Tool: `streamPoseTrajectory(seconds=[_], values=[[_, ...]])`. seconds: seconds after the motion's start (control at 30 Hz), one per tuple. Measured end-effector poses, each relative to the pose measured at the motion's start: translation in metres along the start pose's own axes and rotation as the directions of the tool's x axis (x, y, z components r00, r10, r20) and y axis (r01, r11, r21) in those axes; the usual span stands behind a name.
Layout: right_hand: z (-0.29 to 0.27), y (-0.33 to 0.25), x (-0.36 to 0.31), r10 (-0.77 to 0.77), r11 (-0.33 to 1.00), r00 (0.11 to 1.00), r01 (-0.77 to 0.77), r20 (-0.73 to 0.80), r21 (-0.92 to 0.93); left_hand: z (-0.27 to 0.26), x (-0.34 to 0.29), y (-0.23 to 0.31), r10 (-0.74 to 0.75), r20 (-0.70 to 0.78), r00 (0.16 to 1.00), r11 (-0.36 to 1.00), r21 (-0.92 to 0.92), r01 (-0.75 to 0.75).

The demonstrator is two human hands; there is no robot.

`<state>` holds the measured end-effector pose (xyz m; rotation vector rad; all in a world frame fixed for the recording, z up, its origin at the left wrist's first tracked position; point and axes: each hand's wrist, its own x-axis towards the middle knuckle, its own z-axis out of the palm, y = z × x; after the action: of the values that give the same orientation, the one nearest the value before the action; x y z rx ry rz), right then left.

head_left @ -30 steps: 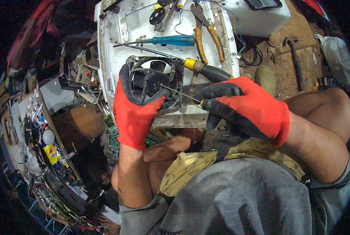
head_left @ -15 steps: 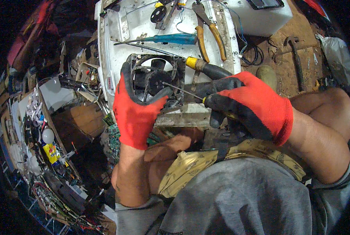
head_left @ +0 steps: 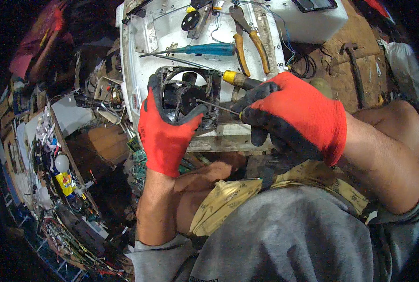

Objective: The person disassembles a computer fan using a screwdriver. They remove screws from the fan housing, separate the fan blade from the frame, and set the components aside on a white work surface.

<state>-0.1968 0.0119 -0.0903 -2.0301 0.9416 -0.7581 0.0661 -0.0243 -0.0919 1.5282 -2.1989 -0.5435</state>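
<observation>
— What is the left hand (head_left: 165, 134) doing?

— It wears a red glove with dark fingertips and is closed around the near left side of a black fan housing (head_left: 187, 96), thumb on the lower edge, fingers curled over the left rim.

— And where does that housing sit?

— On a white panel (head_left: 172, 33) that serves as the desk, at its near edge, just above the person's lap.

— The right hand (head_left: 296, 115)?

— Same kind of glove. It is clenched on a thin screwdriver (head_left: 216, 106); the fingers hide the handle, and the metal shaft runs left from the fingers with its tip at the dark hub in the middle of the housing.

— Anything else close by?

— A yellow-and-black handled tool (head_left: 240, 80) lies just behind the right hand's knuckles, touching the housing's right side as far as I can tell. Farther back on the panel lie a teal-handled screwdriver (head_left: 204, 49) and orange-handled pliers (head_left: 249, 40), well apart from both hands. A hammer (head_left: 352, 63) rests on the brown surface to the right. Circuit boards and a white bulb (head_left: 61, 163) clutter the floor to the left.
</observation>
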Motion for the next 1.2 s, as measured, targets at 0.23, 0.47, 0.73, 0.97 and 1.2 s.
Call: streamPoseTrajectory(seconds=[0.23,0.47,0.73,0.97,1.2], values=[[0.016,-0.046,-0.008,0.331,0.908,0.943,-0.330,-0.038,-0.257,0.002,0.000,0.001,-0.052,-0.001,0.999,0.999,-0.006,0.052],[0.000,-0.019,-0.008,0.073,0.975,0.997,-0.063,0.039,-0.211,0.004,-0.003,0.003,-0.071,-0.032,0.997,0.997,-0.004,0.071],[-0.018,0.002,-0.003,0.095,0.986,0.967,-0.123,0.236,0.109,0.001,-0.004,0.003,-0.083,-0.018,0.996,0.996,0.012,0.083],[-0.025,-0.004,0.008,0.253,0.938,0.884,-0.323,0.394,0.122,-0.002,-0.002,0.013,-0.050,0.003,0.999,0.996,0.073,0.050],[-0.021,0.001,0.007,0.146,0.989,0.942,-0.147,0.301,-0.020,-0.001,-0.002,0.010,-0.007,0.007,1.000,1.000,-0.005,0.007]])
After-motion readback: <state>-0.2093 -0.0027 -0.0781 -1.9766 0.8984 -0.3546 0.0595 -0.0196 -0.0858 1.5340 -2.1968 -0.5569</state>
